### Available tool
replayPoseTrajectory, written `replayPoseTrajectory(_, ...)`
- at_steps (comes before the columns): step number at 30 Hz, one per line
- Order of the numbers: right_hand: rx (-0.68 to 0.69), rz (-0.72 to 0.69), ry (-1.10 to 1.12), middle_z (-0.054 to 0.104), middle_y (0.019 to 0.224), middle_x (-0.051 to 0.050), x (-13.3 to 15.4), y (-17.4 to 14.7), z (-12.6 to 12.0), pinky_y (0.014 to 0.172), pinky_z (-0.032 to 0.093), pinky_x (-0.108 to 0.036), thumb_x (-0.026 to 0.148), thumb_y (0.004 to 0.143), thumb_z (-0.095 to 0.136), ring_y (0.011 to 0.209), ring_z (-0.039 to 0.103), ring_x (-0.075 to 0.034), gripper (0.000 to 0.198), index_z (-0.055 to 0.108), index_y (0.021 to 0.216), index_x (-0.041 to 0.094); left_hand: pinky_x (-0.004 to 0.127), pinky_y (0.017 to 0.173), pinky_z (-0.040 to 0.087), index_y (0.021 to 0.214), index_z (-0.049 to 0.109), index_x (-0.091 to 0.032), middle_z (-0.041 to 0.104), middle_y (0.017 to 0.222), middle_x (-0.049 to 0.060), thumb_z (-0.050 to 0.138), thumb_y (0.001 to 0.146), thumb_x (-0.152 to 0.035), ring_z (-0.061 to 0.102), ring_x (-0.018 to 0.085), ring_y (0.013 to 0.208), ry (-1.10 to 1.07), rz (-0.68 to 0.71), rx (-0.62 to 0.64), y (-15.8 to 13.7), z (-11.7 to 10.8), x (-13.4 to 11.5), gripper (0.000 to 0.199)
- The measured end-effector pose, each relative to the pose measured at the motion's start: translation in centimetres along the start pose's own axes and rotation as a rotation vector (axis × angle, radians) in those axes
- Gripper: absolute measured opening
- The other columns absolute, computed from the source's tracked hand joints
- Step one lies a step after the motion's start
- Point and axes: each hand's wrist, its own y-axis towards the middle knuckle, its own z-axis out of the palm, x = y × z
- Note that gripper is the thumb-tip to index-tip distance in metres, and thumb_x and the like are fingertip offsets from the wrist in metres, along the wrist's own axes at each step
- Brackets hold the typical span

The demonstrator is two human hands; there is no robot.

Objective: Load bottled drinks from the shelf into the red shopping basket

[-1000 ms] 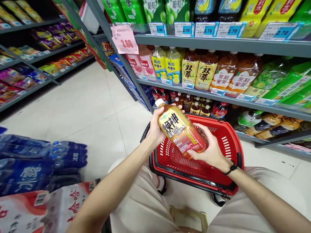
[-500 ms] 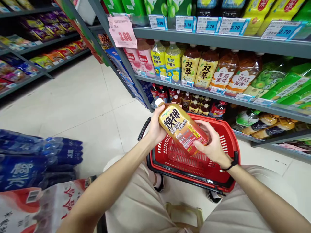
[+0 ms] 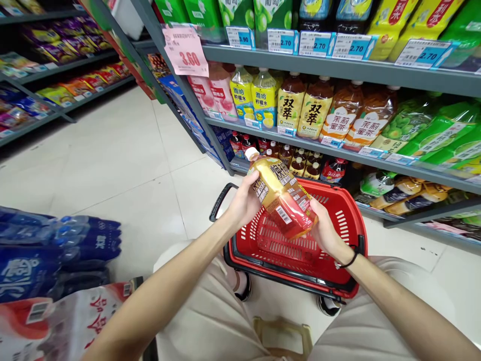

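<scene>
Head view: energy-drink bottle (image 3: 282,196) is in both hands, tilted, white cap (image 3: 251,153) toward upper left. Left hand (image 3: 243,201) wrapped on the cap-end shoulder; right hand (image 3: 323,226) clamped on the base end (far-side fingers hidden behind the bottle). Label's barcode (image 3: 283,214) faces the camera. Status: bottle is off the drinks shelf (image 3: 334,71), picked up and gripped, cap on. Not done: it's over the red shopping basket (image 3: 351,215), not set down in it. Label reading looks like the current step, my judgement.
</scene>
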Motion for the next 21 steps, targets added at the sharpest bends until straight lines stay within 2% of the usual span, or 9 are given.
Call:
replayPoseTrajectory(3, 0.044, 0.05, 0.101, 0.065, 0.072, -0.002, 0.2, 0.2, 0.2, 0.042, 0.045, -0.026, 0.073, 0.095, 0.063, 0.052, 0.054, -0.015, 0.052, 0.062, 0.091, 0.021, 0.056, 0.117, 0.051, 0.127, 0.064, -0.022, 0.073, 0.136, 0.011, 0.089, 0.074, -0.06, 0.064, 0.038, 0.136, 0.018, -0.005, -0.015, 0.0, 0.0, 0.0, 0.07)
replayPoseTrajectory(6, 0.061, 0.14, 0.063, 0.072, 0.083, -0.004, 0.3, 0.7, -0.3, 0.053, 0.055, -0.029, 0.073, 0.095, 0.063, 0.066, 0.065, -0.019, 0.052, 0.066, 0.095, 0.021, 0.054, 0.112, 0.056, 0.124, 0.065, -0.021, 0.072, 0.137, 0.013, 0.092, 0.074, -0.059, 0.066, 0.037, 0.132, 0.06, 0.046, -0.06, 0.1, 0.1, 0.1, 0.069)
replayPoseTrajectory(8, 0.092, 0.118, -0.061, 0.077, 0.098, -0.005, 0.3, 1.0, -0.8, 0.078, 0.062, -0.033, 0.072, 0.099, 0.062, 0.086, 0.071, -0.021, 0.051, 0.069, 0.099, 0.021, 0.053, 0.11, 0.057, 0.123, 0.065, -0.021, 0.072, 0.137, 0.013, 0.094, 0.072, -0.058, 0.068, 0.036, 0.129, 0.098, 0.105, -0.071, 0.1, 0.2, 0.1, 0.069)
replayPoseTrajectory(9, 0.125, 0.094, -0.147, 0.077, 0.11, -0.006, 0.4, 1.0, -1.0, 0.093, 0.061, -0.036, 0.071, 0.1, 0.061, 0.098, 0.072, -0.022, 0.051, 0.07, 0.103, 0.021, 0.052, 0.11, 0.057, 0.124, 0.065, -0.021, 0.072, 0.137, 0.013, 0.095, 0.071, -0.056, 0.069, 0.035, 0.127, 0.129, 0.135, -0.068, 0.0, 0.3, 0.1, 0.07)
replayPoseTrajectory(11, 0.194, 0.065, -0.307, 0.072, 0.134, -0.008, 0.5, 0.9, -1.3, 0.115, 0.051, -0.041, 0.069, 0.102, 0.061, 0.12, 0.068, -0.024, 0.051, 0.069, 0.12, 0.022, 0.049, 0.11, 0.057, 0.129, 0.066, -0.022, 0.072, 0.136, 0.012, 0.097, 0.07, -0.052, 0.07, 0.033, 0.125, 0.222, 0.19, -0.047, -0.2, 0.5, 0.2, 0.073)
replayPoseTrajectory(12, 0.217, 0.064, -0.362, 0.068, 0.142, -0.008, 0.5, 0.9, -1.3, 0.12, 0.047, -0.043, 0.069, 0.102, 0.062, 0.128, 0.065, -0.025, 0.053, 0.066, 0.129, 0.023, 0.048, 0.11, 0.057, 0.131, 0.066, -0.021, 0.072, 0.135, 0.012, 0.097, 0.071, -0.05, 0.07, 0.031, 0.124, 0.28, 0.215, -0.034, -0.3, 0.5, 0.3, 0.074)
replayPoseTrajectory(15, 0.222, 0.038, -0.438, 0.062, 0.15, -0.01, 0.3, 0.9, -1.4, 0.123, 0.044, -0.047, 0.065, 0.099, 0.07, 0.136, 0.06, -0.027, 0.063, 0.056, 0.144, 0.024, 0.046, 0.106, 0.059, 0.134, 0.065, -0.019, 0.074, 0.133, 0.013, 0.098, 0.071, -0.047, 0.072, 0.029, 0.118, 0.448, 0.289, 0.016, -0.8, 0.7, 0.6, 0.077)
replayPoseTrajectory(18, 0.215, -0.014, -0.464, 0.062, 0.149, -0.01, 0.2, 1.2, -1.6, 0.122, 0.046, -0.049, 0.057, 0.093, 0.081, 0.137, 0.06, -0.028, 0.067, 0.055, 0.146, 0.024, 0.048, 0.105, 0.06, 0.136, 0.063, -0.016, 0.074, 0.133, 0.014, 0.099, 0.068, -0.043, 0.072, 0.031, 0.119, 0.581, 0.384, 0.07, -1.3, 0.6, 1.0, 0.081)
replayPoseTrajectory(21, 0.276, -0.029, -0.456, 0.059, 0.155, -0.011, 1.0, 1.8, -2.2, 0.119, 0.051, -0.047, 0.047, 0.084, 0.091, 0.136, 0.063, -0.029, 0.076, 0.054, 0.147, 0.024, 0.05, 0.107, 0.059, 0.137, 0.062, -0.016, 0.073, 0.134, 0.015, 0.1, 0.066, -0.04, 0.072, 0.032, 0.121, 0.691, 0.501, 0.121, -1.6, 0.5, 1.4, 0.084)
